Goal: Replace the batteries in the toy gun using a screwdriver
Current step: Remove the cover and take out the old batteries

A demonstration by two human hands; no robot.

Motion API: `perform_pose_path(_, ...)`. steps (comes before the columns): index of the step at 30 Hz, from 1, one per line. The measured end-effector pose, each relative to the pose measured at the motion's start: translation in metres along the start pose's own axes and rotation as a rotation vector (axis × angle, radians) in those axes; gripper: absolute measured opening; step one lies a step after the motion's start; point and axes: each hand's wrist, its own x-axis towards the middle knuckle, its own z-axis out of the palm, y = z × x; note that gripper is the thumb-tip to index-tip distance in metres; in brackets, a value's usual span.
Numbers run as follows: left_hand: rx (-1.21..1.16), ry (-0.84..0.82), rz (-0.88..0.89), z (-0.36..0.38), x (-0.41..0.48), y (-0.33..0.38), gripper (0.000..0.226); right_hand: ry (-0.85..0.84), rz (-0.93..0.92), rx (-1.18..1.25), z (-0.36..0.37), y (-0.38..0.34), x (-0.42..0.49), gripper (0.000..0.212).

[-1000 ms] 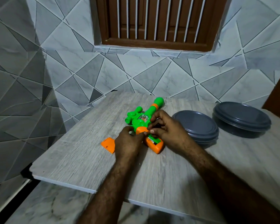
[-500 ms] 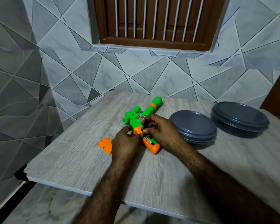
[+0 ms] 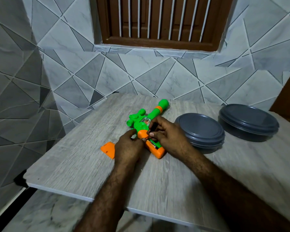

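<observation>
A green and orange toy gun [image 3: 155, 113] lies on the wooden table [image 3: 74, 161], barrel pointing away from me. Its orange grip has an open battery compartment [image 3: 153, 144] with a battery showing inside. The orange compartment cover [image 3: 108, 149] lies on the table to the left. My left hand [image 3: 128, 148] grips the gun's body by the grip. My right hand [image 3: 166, 136] pinches a dark battery [image 3: 153, 127] just above the compartment. No screwdriver is in view.
Two dark grey lidded bowls stand on the right, one [image 3: 201, 131] close to my right hand and one [image 3: 248, 122] farther right. A tiled wall and a barred wooden window [image 3: 157, 22] lie behind. The table's left edge [image 3: 57, 190] drops off near me.
My right hand has lifted the dark battery a little higher above the grip. My left hand stays on the gun. The camera view shifted slightly.
</observation>
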Motion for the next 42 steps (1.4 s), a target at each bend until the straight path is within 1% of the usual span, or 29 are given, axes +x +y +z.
perform_pose_path(5, 0.004, 0.004, -0.002, 0.0, 0.001, 0.0, 0.051, 0.009, -0.033, -0.09, -0.001, -0.003, -0.002, 0.027)
perform_pose_path(8, 0.008, 0.007, -0.003, 0.001, 0.002, -0.001, 0.052, -0.041, -0.024, -0.133, 0.002, -0.007, 0.001, 0.02)
perform_pose_path(13, 0.015, 0.009, 0.004, 0.002, 0.002, -0.001, 0.051, -0.075, 0.054, -0.055, 0.005, -0.007, 0.006, 0.022)
perform_pose_path(17, 0.018, 0.024, 0.007, 0.002, 0.002, -0.002, 0.05, -0.066, 0.059, 0.03, 0.001, -0.011, 0.01, 0.017)
perform_pose_path(21, 0.048, 0.038, 0.014, 0.001, 0.002, -0.001, 0.048, -0.087, 0.041, -0.02, 0.001, -0.016, 0.014, 0.022)
perform_pose_path(24, 0.039, 0.034, 0.025, 0.0, 0.001, 0.0, 0.044, -0.074, 0.062, -0.004, -0.001, -0.016, 0.013, 0.024)
perform_pose_path(27, 0.046, 0.026, 0.022, 0.0, 0.002, -0.002, 0.055, -0.078, 0.085, 0.038, -0.003, -0.019, 0.012, 0.027)
perform_pose_path(31, 0.045, 0.022, 0.029, 0.002, 0.005, -0.004, 0.059, -0.074, 0.063, 0.06, -0.009, -0.024, 0.014, 0.03)
perform_pose_path(34, 0.046, 0.034, 0.052, 0.003, 0.005, -0.007, 0.051, -0.069, 0.057, 0.105, -0.018, -0.028, 0.011, 0.036)
perform_pose_path(37, 0.075, 0.057, 0.126, 0.003, 0.0, -0.006, 0.03, -0.077, 0.06, 0.14, -0.024, -0.027, 0.006, 0.039)
perform_pose_path(39, 0.1, 0.023, 0.172, 0.002, -0.006, -0.002, 0.024, -0.074, 0.07, 0.171, -0.027, -0.023, 0.002, 0.041)
perform_pose_path(41, 0.106, -0.048, 0.188, 0.002, -0.011, 0.002, 0.022, -0.058, 0.079, 0.209, -0.028, -0.021, -0.002, 0.039)
perform_pose_path(42, 0.106, -0.075, 0.19, 0.003, -0.013, 0.004, 0.018, -0.047, 0.076, 0.227, -0.028, -0.021, -0.004, 0.038)
